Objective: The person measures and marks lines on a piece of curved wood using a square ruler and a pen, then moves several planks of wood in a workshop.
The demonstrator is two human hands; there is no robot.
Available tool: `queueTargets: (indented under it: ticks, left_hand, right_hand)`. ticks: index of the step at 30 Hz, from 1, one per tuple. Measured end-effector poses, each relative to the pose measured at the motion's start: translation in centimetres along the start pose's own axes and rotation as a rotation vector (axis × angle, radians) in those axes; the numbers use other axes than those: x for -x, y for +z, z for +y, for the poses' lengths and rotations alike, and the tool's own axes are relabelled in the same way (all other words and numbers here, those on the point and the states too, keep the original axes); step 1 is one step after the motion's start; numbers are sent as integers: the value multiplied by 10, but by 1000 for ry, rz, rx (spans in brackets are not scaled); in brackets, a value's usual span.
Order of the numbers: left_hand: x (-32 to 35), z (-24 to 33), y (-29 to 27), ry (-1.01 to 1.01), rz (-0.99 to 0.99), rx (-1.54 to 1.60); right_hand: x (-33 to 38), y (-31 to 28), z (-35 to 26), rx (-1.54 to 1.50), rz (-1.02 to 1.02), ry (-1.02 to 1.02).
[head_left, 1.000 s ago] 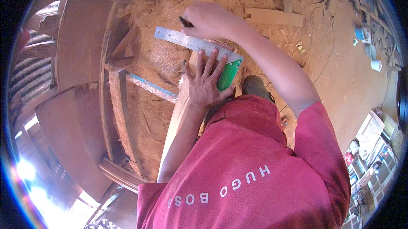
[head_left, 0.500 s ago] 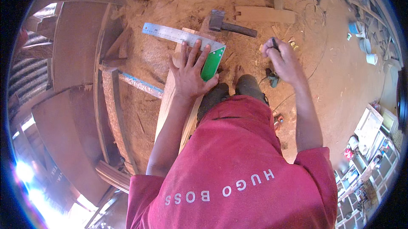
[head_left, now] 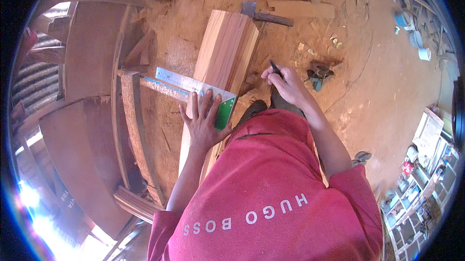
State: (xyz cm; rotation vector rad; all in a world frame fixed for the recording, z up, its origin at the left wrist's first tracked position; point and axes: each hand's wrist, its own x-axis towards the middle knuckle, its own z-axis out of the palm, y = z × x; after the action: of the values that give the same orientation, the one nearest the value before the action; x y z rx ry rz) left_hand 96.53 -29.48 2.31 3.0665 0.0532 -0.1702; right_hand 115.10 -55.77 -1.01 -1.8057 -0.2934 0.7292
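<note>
A try square with a metal ruled blade [head_left: 170, 78] and a green stock [head_left: 225, 112] lies across a long reddish-brown timber [head_left: 225, 43]. My left hand [head_left: 204, 124] holds the square against the wood, its fingers spread over the blade and the thumb by the stock. Above the floor to the right of the timber, my right hand [head_left: 289, 85] is closed on a slim black pen [head_left: 275, 68], whose upper end sticks out past the fingers. The pen is apart from the timber.
Beyond the timber's far end lies a hammer [head_left: 273, 19], partly hidden. A flat board [head_left: 302, 9] and scrap wood lie at the back. Several light blue buckets [head_left: 415, 38] stand far right. A wooden frame [head_left: 131, 115] is on the left. Shavings cover the floor.
My left hand and the try square have moved nearer along the timber, showing more of its far end. My right hand has come leftward and lower with the pen, toward the timber.
</note>
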Motion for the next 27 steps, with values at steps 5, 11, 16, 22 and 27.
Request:
queueTargets:
  ticks: [5,11,16,22,27]
  left_hand:
    - [53,-11,3,-13,-57,13]
    - [41,-12,10,26,29,43]
    - [25,-12,22,37,47,5]
    - [20,-12,28,14,41,84]
    - [21,-12,26,22,12,58]
  right_hand:
    - [26,44,-5,-29,-38,47]
    - [37,122,36,-240,-205,120]
    - [39,163,32,-442,-81,129]
    - [48,168,5,-675,42,197]
    - [52,168,1,-742,67,249]
